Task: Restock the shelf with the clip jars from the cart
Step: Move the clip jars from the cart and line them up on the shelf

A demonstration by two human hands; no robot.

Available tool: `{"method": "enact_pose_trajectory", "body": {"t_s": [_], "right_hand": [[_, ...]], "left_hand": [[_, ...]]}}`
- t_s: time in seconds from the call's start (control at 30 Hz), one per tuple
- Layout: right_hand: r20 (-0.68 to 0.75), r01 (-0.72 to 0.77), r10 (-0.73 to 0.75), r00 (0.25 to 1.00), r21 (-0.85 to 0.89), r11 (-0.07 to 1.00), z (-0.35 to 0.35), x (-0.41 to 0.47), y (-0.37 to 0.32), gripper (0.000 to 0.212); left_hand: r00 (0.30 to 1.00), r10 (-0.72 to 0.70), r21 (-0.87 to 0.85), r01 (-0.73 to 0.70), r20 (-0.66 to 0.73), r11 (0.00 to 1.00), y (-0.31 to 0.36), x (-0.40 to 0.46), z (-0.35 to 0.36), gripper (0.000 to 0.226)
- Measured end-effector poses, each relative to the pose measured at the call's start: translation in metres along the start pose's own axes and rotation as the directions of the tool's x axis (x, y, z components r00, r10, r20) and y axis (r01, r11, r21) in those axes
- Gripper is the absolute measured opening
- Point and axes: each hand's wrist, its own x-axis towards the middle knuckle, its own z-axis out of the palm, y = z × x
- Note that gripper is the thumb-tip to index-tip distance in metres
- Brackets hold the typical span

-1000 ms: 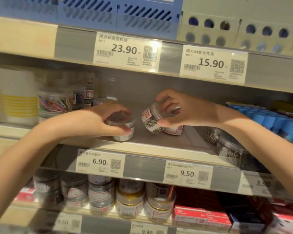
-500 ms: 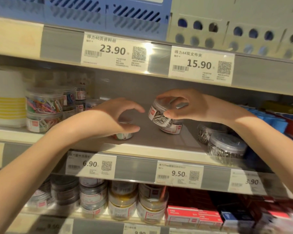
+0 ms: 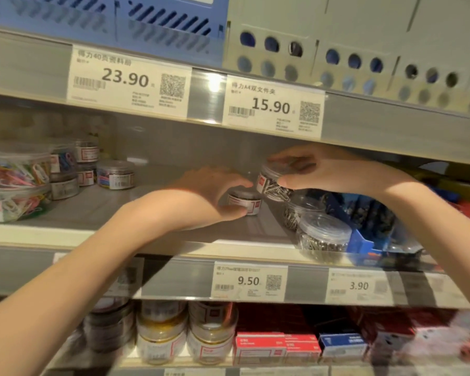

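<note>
Shelf (image 3: 147, 210): bare grey floor left of the hands, up to the coloured-clip tubs (image 3: 17, 183).
Right hand (image 3: 323, 172): fingers grasp a tilted clip jar (image 3: 271, 183), lifted.
Left hand (image 3: 209, 196): fingers curl round a standing jar (image 3: 244, 203) just below.

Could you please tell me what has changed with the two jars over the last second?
The left hand has slid its upright jar rightward until it sits below the tilted jar. The right hand still grips that tilted jar above the shelf. Neither jar was released.
</note>
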Motion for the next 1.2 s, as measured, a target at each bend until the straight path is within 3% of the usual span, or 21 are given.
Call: {"method": "enact_pose_trajectory", "body": {"t_s": [0.33,0.57,0.73,1.2], "right_hand": [[0.011,-0.031,0.031,0.999,0.008,0.999,-0.009,0.008,0.019,0.038],[-0.029,-0.055,0.051,0.998,-0.167,0.984,-0.011,0.026,0.028,0.045],[0.074,-0.087,0.114,0.991,-0.303,0.949,-0.009,0.028,0.029,0.048],[0.225,-0.102,0.207,0.952,-0.405,0.909,-0.007,0.028,0.021,0.03]], "left_hand": [[0.999,0.006,0.068,-0.009,0.037,0.998,0.004,0.003,0.007,0.05],[1.0,-0.004,0.087,0.002,0.016,0.996,0.001,0.001,0.007,0.049],[1.0,-0.002,0.101,0.0,0.013,0.995,0.001,0.0,0.007,0.049],[0.999,-0.012,0.143,0.006,0.038,0.99,0.002,-0.003,0.008,0.052]]}}
